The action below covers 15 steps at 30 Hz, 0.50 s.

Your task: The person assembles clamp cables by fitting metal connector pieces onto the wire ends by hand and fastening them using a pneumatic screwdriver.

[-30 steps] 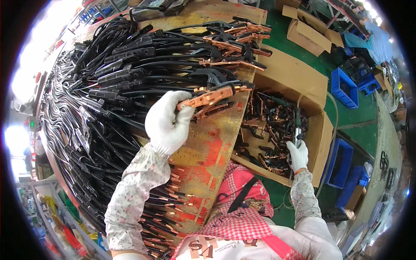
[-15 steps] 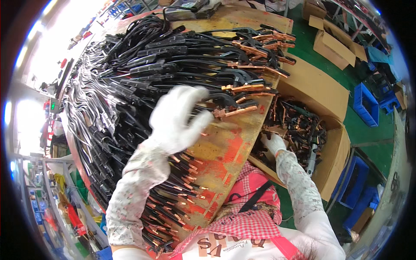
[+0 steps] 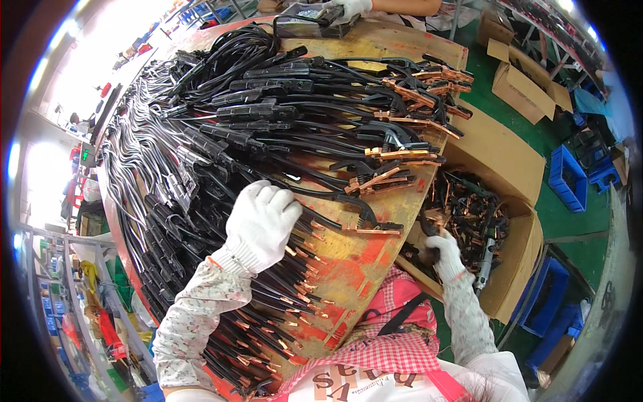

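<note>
My left hand (image 3: 262,226), in a white glove, is closed on a black cable at the middle of the spread of cables (image 3: 194,228). Several cables near it end in bare copper tips (image 3: 305,288) pointing right. Just right of the hand, one cable's black clamp with a copper jaw (image 3: 372,229) lies on the worn table (image 3: 348,268). More copper-jawed clamps (image 3: 402,154) lie farther back along the edge. Inside the cardboard box (image 3: 526,258), my gloved right hand (image 3: 446,256) has its fingers round a black-and-copper clamp (image 3: 427,224), partly hidden, above a pile of clamps (image 3: 469,208).
At the far edge, a co-worker's gloved hand (image 3: 351,8) rests at a dark tray (image 3: 308,25). A grey tool (image 3: 485,261) sits in the box. Blue bins (image 3: 568,177) and another carton (image 3: 522,84) stand on the green floor to the right.
My left hand has gone from open and blurred to closed, and lower. A clamp now lies on the table beside it. My right hand has lifted a clamp. A co-worker's hand has appeared.
</note>
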Available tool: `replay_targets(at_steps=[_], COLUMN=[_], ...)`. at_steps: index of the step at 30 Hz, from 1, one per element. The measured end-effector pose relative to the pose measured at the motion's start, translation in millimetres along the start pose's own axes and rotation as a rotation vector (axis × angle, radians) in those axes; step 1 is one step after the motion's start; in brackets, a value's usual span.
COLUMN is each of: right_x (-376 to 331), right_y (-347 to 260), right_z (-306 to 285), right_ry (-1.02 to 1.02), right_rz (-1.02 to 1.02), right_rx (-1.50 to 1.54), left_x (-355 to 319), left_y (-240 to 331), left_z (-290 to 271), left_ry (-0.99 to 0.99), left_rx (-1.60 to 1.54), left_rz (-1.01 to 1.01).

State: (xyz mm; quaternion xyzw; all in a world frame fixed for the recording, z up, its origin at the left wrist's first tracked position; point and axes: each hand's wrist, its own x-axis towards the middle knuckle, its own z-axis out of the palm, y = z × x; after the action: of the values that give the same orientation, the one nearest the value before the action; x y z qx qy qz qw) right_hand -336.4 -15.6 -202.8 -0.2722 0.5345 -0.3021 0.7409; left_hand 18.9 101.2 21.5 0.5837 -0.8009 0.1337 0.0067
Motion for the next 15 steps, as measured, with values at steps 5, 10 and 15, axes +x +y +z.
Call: replay_targets(at_steps=[5,10,15], right_x=[-99,-102,-59], right_y=[-66,-70,-74], right_z=[39,117,163], right_ry=[-0.199,-0.703,-0.171], right_rz=[-0.325,-0.681,-1.091], right_rx=[0.037,-0.582,-0.912], left_x=[3,-8,-20], left_y=[-5,-13,-22], left_z=[23,24,-22], left_ry=[-0.212,-0.189,-0.389], left_rx=[0.194,0.186,-0.15], left_rz=[-0.002,0.091,0.17])
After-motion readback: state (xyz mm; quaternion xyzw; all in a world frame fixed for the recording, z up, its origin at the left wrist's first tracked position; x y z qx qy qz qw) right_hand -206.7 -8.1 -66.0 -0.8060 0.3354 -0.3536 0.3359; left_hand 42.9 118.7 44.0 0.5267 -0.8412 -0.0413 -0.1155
